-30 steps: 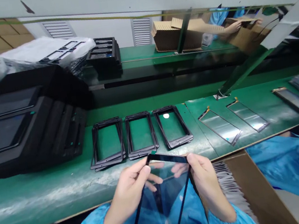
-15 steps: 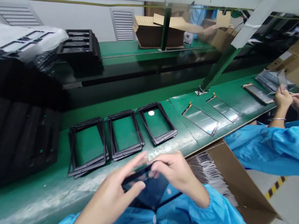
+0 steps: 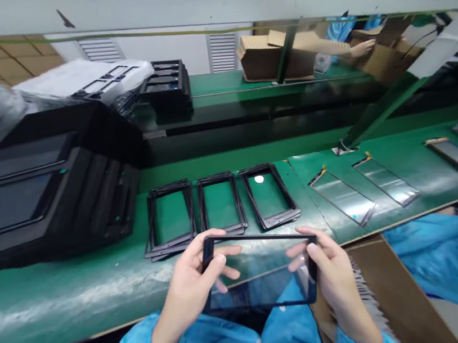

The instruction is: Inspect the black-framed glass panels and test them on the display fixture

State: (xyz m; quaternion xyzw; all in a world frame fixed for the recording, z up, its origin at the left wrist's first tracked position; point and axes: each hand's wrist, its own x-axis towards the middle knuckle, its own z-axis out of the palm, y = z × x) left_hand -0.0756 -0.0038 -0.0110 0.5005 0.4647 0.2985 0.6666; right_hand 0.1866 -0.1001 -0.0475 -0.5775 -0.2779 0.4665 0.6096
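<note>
Between my hands, in front of my chest, is a clear touch panel with a black border (image 3: 264, 271), its long side running left to right. My left hand (image 3: 196, 272) grips its left end, thumb on the near face and fingers behind, visible through the glass. At the right end my right hand (image 3: 329, 262) pinches the border the same way. Just beyond the panel, stacked black frames (image 3: 174, 241) lie on the green bench (image 3: 101, 291), with more black frames (image 3: 224, 230) and a third stack of frames (image 3: 276, 220) alongside.
Two clear glass panels (image 3: 343, 195) (image 3: 386, 180) with orange tabs lie to the right. Black trays (image 3: 104, 194) are piled at left. A green post (image 3: 378, 111) rises from the bench. An open cardboard box (image 3: 397, 278) stands below the edge, near a co-worker's blue sleeve (image 3: 449, 254).
The panel has turned from a steep, foreshortened angle to face me broadly. My hands have moved apart to its two ends, and the view has swung left.
</note>
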